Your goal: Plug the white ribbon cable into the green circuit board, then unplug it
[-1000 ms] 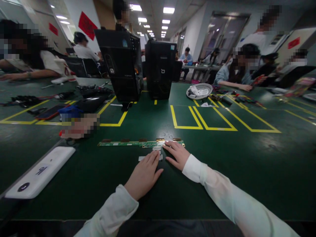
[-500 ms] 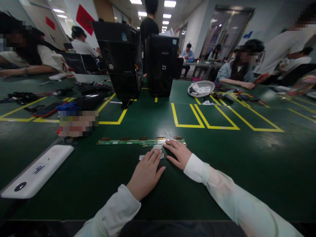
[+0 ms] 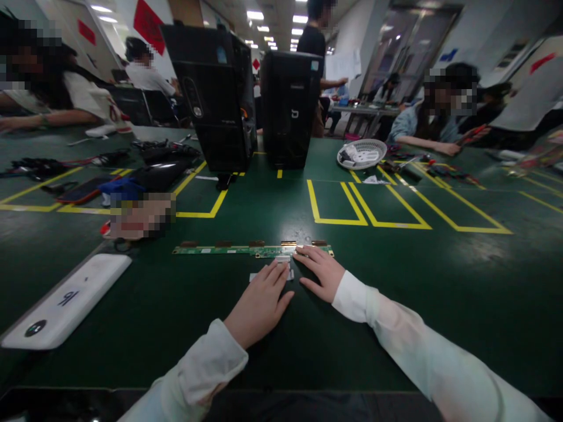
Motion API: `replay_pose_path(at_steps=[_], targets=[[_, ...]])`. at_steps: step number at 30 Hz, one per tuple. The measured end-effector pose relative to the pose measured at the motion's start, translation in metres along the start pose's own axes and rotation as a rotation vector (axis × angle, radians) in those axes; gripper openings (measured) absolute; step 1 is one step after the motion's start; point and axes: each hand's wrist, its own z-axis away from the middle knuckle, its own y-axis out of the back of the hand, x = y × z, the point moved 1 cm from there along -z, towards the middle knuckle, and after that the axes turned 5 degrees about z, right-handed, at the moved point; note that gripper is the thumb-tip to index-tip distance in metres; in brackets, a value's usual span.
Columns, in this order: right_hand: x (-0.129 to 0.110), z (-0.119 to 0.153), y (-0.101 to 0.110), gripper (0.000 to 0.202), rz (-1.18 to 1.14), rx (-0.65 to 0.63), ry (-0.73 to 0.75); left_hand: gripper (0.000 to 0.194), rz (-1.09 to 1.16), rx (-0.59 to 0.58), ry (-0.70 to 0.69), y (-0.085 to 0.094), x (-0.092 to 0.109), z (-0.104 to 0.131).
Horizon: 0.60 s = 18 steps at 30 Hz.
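holds the left hand (image 3: 259, 302) palm down, fingers toward one o'clock, and the right hand (image 3: 325, 272) likewise palm down, fingers toward ten o'clock, thumb spread.

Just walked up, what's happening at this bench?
A person's two bare hands are at a long green circuit board lying flat on the green table. The right hand has its fingertips at the board's right part. The left hand has its fingers over a small pale part at the board's near edge; the fingers hide most of it, so I can't tell whether it's attached. Two black computer cases stand behind the board.
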Motion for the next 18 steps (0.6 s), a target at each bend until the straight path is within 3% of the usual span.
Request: replay_pose_path(at_steps=[18], targets=[[-0.0015,-0.0003,0.0011,0.056,0.030,-0.031,-0.022,0.052,0.019,0.054,-0.018,-0.0031,-0.0025,0.0042]])
